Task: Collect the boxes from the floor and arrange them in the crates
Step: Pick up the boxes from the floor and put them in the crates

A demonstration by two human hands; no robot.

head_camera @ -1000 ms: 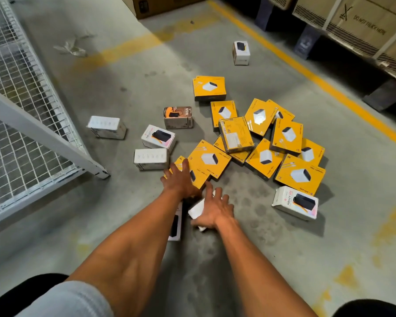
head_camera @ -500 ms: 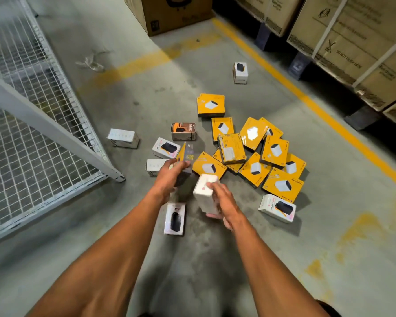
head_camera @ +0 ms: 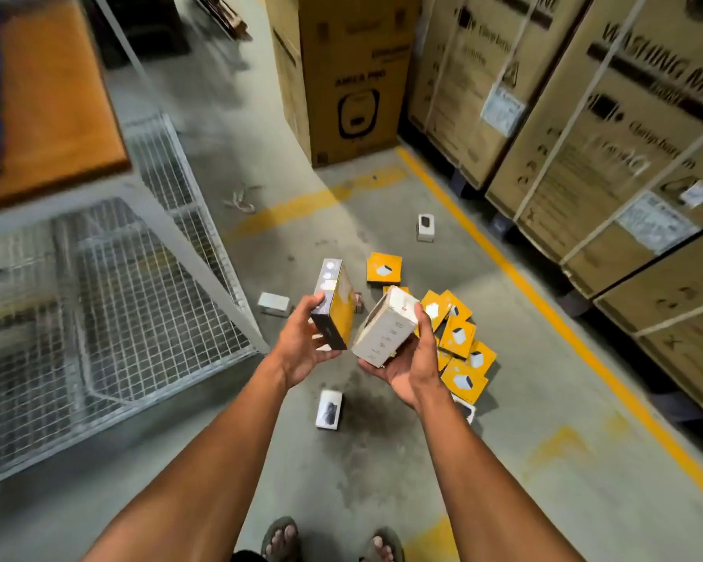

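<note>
Cardboard cartons (head_camera: 609, 127) tower over a person holding one small box in each hand above a scatter of boxes on a warehouse floor.

Strapped cartons line the right side behind a yellow floor line (head_camera: 544, 302), a wire-mesh cage (head_camera: 110, 302) stands on the left beneath an orange tabletop (head_camera: 53, 103), and the grey concrete floor (head_camera: 382, 472) runs between them. A heap of yellow boxes (head_camera: 459, 338) lies near the middle, with small white boxes apart from it: one farther off (head_camera: 425, 227), one near the cage (head_camera: 275, 304) and one just below the hands (head_camera: 328, 409). The left hand (head_camera: 301, 346) has its fingers curled round a yellow and dark box (head_camera: 335, 306), held upright on end. The right hand (head_camera: 410, 367) cradles a white box (head_camera: 386, 326), tilted, thumb pressed on its side. Two sandalled feet (head_camera: 329, 541) show at the bottom edge.
</note>
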